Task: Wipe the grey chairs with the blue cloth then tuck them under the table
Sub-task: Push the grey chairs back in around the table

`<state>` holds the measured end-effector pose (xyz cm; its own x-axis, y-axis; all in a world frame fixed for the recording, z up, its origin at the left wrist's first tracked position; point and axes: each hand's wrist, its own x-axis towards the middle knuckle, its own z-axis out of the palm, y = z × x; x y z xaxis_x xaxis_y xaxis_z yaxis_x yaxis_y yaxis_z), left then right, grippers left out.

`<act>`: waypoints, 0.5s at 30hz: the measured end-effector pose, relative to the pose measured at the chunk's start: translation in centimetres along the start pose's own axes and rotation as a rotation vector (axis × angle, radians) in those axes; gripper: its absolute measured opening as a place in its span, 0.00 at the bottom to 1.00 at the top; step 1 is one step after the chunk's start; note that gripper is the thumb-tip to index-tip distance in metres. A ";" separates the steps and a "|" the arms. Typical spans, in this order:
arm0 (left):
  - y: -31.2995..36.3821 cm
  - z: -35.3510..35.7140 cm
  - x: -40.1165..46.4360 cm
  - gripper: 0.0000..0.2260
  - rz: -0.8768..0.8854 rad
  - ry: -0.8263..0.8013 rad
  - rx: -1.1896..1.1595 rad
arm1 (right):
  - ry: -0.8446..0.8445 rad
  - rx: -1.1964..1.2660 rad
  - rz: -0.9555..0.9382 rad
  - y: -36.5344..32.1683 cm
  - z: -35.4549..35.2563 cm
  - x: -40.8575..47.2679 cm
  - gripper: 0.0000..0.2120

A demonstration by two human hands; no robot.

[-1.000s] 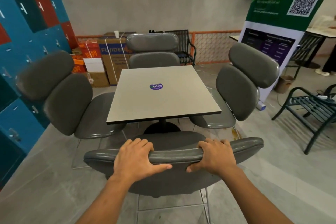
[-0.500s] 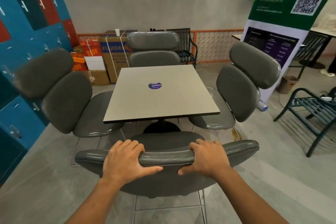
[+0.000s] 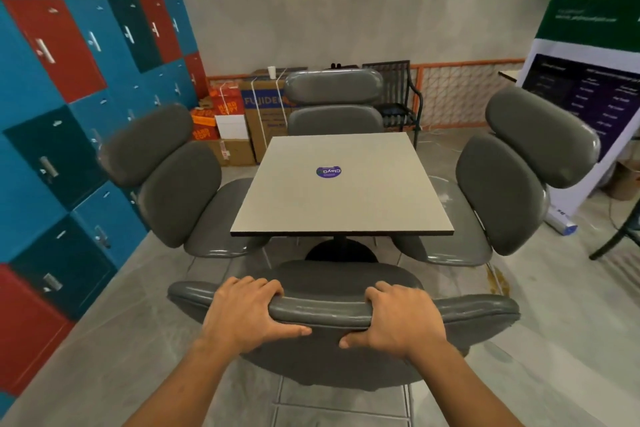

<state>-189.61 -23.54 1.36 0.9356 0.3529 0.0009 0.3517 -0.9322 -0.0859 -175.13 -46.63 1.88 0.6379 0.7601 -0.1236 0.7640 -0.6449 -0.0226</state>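
Right in front of me stands a grey padded chair (image 3: 332,308), its backrest facing me and its seat a little short of the table's near edge. My left hand (image 3: 247,317) and my right hand (image 3: 401,319) both grip the top pad of that backrest. Beyond it is a square light-grey table (image 3: 346,204) with a purple sticker. A grey chair on the left (image 3: 173,180), another on the right (image 3: 505,184) and one at the far side (image 3: 334,100) have their seats partly under the table. No blue cloth is in sight.
Blue and red lockers (image 3: 69,114) line the left wall. Cardboard boxes (image 3: 242,121) are stacked by the back wall, beside a black metal chair (image 3: 398,104). A standing banner (image 3: 588,73) rises on the right, with a dark metal bench leg (image 3: 613,239) at the frame edge.
The view has swung left and tilted up, so the table and chairs sit further right and the bench has nearly left the frame. Both hands keep their grip on the backrest.
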 end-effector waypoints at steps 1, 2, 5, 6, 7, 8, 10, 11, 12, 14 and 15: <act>0.0 0.1 -0.1 0.49 -0.008 -0.015 0.005 | -0.006 0.001 -0.007 0.0 0.0 0.0 0.42; 0.0 0.2 -0.1 0.48 -0.013 -0.028 0.002 | -0.010 0.008 -0.013 0.1 0.2 0.0 0.42; 0.1 -0.3 0.1 0.47 -0.022 -0.003 -0.041 | -0.013 0.027 -0.023 0.3 0.0 0.3 0.43; 0.1 -0.3 0.1 0.47 -0.019 0.013 -0.041 | -0.005 0.023 -0.029 0.4 -0.1 0.4 0.44; 0.2 -0.2 -0.1 0.47 -0.016 0.012 -0.031 | -0.011 0.016 -0.032 0.4 -0.3 0.4 0.44; 0.3 0.0 -0.4 0.47 -0.017 0.010 -0.023 | -0.024 0.014 -0.031 0.3 -0.3 0.2 0.44; 0.3 0.4 -0.7 0.46 -0.031 0.050 -0.026 | -0.011 0.006 -0.034 0.3 -0.1 0.2 0.43; 0.3 0.5 -0.9 0.46 -0.046 0.069 -0.040 | -0.004 0.011 -0.028 0.2 -0.1 0.2 0.43; 0.4 0.5 -1.1 0.45 -0.060 0.077 -0.061 | 0.003 0.018 -0.022 0.1 -0.1 0.1 0.43; 0.7 0.8 -1.9 0.45 -0.070 0.084 -0.113 | 0.001 0.021 -0.007 -0.1 -0.3 -0.3 0.43; 0.8 0.9 -2.3 0.45 -0.068 0.089 -0.146 | -0.001 0.017 0.004 -0.2 -0.4 -0.6 0.43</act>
<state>-191.54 -25.04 0.44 0.9064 0.4127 0.0901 0.4084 -0.9106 0.0629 -175.63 -46.88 2.37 0.6410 0.7573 -0.1252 0.7595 -0.6493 -0.0390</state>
